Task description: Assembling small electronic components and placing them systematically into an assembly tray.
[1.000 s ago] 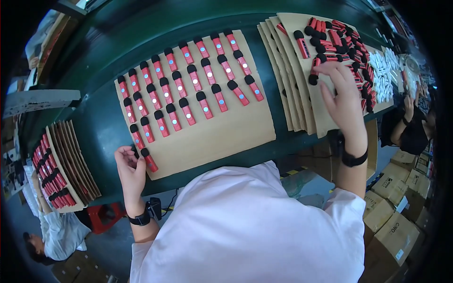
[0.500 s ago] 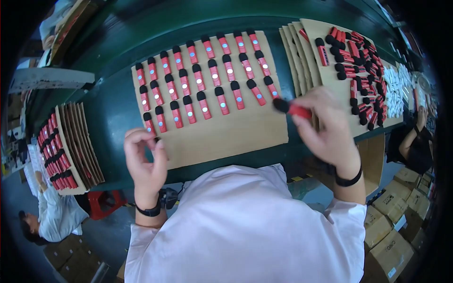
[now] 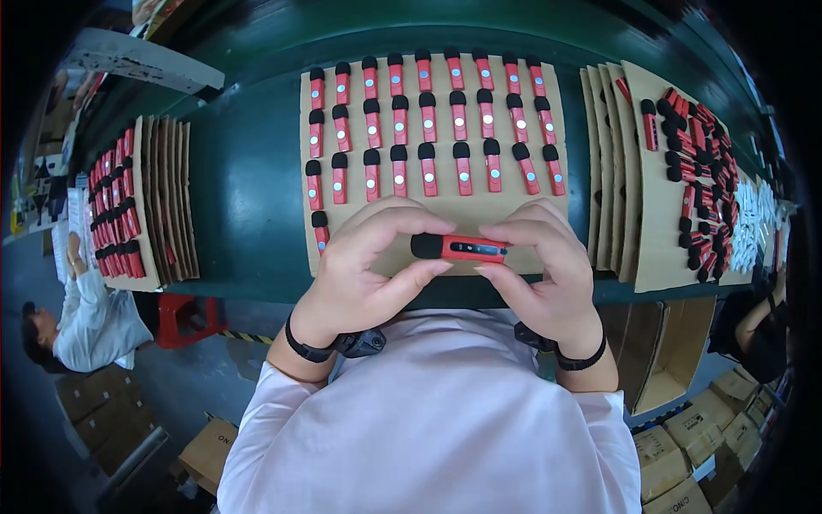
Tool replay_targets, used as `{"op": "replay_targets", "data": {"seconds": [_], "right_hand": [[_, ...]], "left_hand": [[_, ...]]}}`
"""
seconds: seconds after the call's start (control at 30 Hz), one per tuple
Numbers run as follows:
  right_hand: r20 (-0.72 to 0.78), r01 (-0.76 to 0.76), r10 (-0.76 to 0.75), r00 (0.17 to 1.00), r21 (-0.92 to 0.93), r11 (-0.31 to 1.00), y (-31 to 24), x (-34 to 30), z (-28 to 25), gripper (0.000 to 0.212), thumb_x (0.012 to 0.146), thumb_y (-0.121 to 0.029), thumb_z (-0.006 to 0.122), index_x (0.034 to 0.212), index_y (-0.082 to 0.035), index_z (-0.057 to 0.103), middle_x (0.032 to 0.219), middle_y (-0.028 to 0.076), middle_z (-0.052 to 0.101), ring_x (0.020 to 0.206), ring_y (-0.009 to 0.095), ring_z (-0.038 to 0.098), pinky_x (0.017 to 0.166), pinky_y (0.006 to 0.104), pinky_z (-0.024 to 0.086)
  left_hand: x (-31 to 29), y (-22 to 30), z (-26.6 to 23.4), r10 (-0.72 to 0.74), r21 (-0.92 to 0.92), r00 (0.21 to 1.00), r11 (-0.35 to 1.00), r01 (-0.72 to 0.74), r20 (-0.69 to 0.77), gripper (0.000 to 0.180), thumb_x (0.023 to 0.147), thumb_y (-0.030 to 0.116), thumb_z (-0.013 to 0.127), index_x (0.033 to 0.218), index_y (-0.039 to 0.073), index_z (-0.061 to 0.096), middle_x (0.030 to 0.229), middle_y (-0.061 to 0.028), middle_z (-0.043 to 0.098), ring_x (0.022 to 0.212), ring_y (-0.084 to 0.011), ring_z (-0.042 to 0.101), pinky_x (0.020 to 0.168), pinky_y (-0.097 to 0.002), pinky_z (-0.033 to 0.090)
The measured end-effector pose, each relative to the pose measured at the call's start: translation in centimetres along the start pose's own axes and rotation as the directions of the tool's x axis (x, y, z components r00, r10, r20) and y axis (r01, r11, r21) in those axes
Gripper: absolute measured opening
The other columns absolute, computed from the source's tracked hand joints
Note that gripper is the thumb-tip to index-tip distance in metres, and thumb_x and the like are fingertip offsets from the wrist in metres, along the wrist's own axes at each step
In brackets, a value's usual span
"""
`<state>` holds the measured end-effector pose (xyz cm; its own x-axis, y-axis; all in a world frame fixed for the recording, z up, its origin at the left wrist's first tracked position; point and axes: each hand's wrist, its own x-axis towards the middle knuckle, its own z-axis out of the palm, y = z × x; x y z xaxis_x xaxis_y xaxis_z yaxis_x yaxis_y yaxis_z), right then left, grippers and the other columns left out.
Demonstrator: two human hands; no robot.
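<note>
Between my two hands, in front of my chest, is a red mini microphone (image 3: 472, 249) with a black foam head. It lies sideways, foam head to the left, and a dark strip with small buttons faces up. My left hand (image 3: 374, 261) pinches it at the foam end between thumb and forefinger. The thumb and fingers of my right hand (image 3: 539, 264) grip its tail end. Beyond them, a cardboard sheet (image 3: 479, 210) bears several rows of like microphones, heads away from me, each with a pale round spot. A single microphone (image 3: 320, 231) lies nearest my left hand, below those rows.
Cardboard sheets stand on the green table (image 3: 244, 171) at both sides. The left stack (image 3: 171, 201) has microphones in rows; a loose heap (image 3: 706, 184) of them lies at right beside white pieces (image 3: 752, 224). Cartons (image 3: 685, 437) sit lower right. A co-worker (image 3: 90, 317) is at left.
My right hand has brought the microphone in from the right, and my left hand has left the sheet's lower left to join it. The view has turned, so the sheet appears straighter and further right.
</note>
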<state>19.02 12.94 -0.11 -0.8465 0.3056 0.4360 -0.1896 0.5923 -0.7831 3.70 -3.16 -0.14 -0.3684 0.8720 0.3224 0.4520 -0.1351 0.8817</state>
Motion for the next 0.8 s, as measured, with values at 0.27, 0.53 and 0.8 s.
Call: {"op": "replay_targets", "data": {"seconds": [0.27,0.53,0.8], "right_hand": [[-0.024,0.002,0.000,1.000,0.083,0.997,0.9,-2.0,1.5,0.033,0.072,-0.005,0.081,0.101,-0.001,0.066,0.087,0.008,0.067,0.078,0.023,0.059,0.072,0.0334,0.045],[-0.052,0.027,-0.023,0.998,0.087,0.996,0.6,-2.5,2.1,0.033,0.070,-0.003,0.081,0.100,-0.004,0.067,0.088,0.008,0.066,0.079,0.025,0.060,0.072,0.0358,0.046],[-0.074,-0.008,0.023,0.997,0.199,0.980,0.4,-3.1,3.0,0.032,0.073,0.001,0.077,0.102,-0.002,0.065,0.096,0.010,0.067,0.084,0.026,0.062,0.076,0.0348,0.048]], "left_hand": [[-1.6,-0.9,0.8,0.020,-0.024,1.000,1.000,-0.020,-0.005,0.032,0.075,0.005,0.079,0.102,-0.003,0.066,0.093,-0.0123,0.066,0.085,-0.0231,0.062,0.075,-0.0329,0.050],[-1.8,0.1,1.2,-0.016,-0.071,1.000,0.997,0.014,-0.021,0.028,0.075,0.004,0.079,0.099,-0.003,0.066,0.092,-0.0125,0.065,0.084,-0.0222,0.062,0.074,-0.0318,0.049],[-2.6,-0.9,0.9,0.109,-0.003,0.994,0.994,-0.109,0.006,0.030,0.076,0.005,0.079,0.101,-0.002,0.064,0.096,-0.0135,0.065,0.085,-0.0224,0.062,0.076,-0.0313,0.049]]}}
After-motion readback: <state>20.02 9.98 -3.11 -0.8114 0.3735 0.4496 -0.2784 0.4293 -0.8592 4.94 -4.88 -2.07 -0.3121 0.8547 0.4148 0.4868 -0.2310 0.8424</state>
